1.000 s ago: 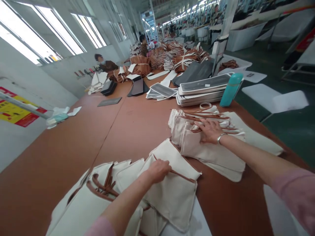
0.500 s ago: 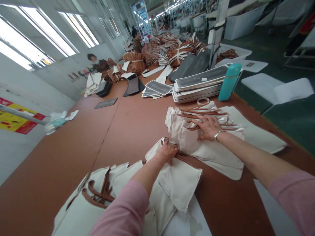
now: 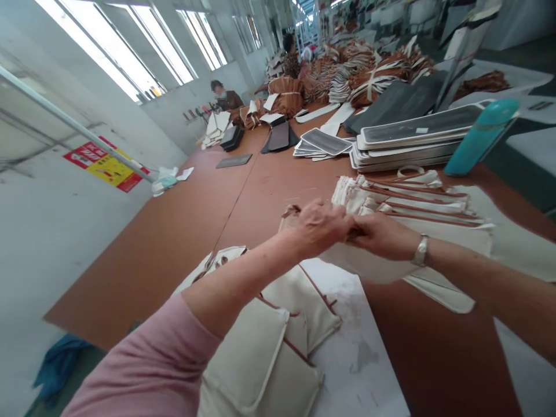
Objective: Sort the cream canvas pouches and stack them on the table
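Observation:
My left hand [image 3: 321,227] and my right hand [image 3: 384,236] are close together above the table, fingers closed on a cream fabric pouch piece [image 3: 369,265]. It hangs beneath my hands, and its upper edge is mostly hidden by my fingers. A small brown-tipped end [image 3: 290,212] sticks out left of my left hand. Just beyond my right hand lies a stack of cream pouch pieces [image 3: 434,223] with brown-trimmed edges. Nearer me, under my left forearm, a heap of similar cream pieces [image 3: 247,347] overlaps a white sheet [image 3: 360,347].
The brown table [image 3: 156,255] carries a stack of grey, white-edged panels [image 3: 417,136], a tape roll [image 3: 410,171] and a teal bottle [image 3: 482,139] at the right. Brown bundles [image 3: 284,95] are piled farther back. A person [image 3: 228,98] is at the far left side.
My right hand has left the top of the stack and come beside my left hand, both now gripping one cream piece. The left hand has lifted from the near heap. The view has turned left.

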The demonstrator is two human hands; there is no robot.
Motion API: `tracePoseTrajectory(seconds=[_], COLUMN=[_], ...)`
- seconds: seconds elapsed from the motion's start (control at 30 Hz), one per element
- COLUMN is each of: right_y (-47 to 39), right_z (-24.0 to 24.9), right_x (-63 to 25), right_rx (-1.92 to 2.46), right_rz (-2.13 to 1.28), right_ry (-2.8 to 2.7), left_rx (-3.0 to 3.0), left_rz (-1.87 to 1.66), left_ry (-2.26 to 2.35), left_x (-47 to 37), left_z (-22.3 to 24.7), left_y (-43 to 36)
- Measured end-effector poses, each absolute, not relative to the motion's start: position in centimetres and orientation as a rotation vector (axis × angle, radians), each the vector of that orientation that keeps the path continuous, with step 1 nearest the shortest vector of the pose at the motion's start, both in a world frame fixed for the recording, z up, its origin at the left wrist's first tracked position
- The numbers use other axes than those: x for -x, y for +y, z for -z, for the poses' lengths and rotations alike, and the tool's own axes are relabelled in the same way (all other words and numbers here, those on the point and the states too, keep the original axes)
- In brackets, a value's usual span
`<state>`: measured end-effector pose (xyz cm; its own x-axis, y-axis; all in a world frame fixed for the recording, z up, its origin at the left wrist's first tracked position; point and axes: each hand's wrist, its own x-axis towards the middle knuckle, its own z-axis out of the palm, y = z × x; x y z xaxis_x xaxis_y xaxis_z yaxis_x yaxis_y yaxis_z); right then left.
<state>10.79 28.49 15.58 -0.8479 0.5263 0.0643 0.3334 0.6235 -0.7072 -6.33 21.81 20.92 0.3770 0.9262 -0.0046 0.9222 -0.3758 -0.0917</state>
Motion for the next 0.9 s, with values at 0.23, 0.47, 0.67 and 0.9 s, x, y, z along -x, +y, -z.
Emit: tracePoseTrajectory(seconds=[0.23,0.47,0.67,0.9], right_y=[26.8,19.3,15.5,14.6], right_z=[-16.6,-5.4,0.0,-0.7], right_x=[-12.3,-3.5,2.1,3.4], right_rx=[0.524,0.690,0.958,0.941], right_rz=[-2.212,-2.498,-2.271,-1.882], right_ry=[-1.951,-1.687,-2.009,-2.408], left_rx=[1.731,0.756,0.321,-0.108], left_rz=[0.487,0.576,1.024,1.916], left_ry=[-2.201,-2.820,-3.067,-2.834], left_x=[18.6,21.9,20.3,22.2], left_z=[-21.4,-16.4,-11.2,-11.6], left_y=[9.7,-9.5,-16.3,-16.2])
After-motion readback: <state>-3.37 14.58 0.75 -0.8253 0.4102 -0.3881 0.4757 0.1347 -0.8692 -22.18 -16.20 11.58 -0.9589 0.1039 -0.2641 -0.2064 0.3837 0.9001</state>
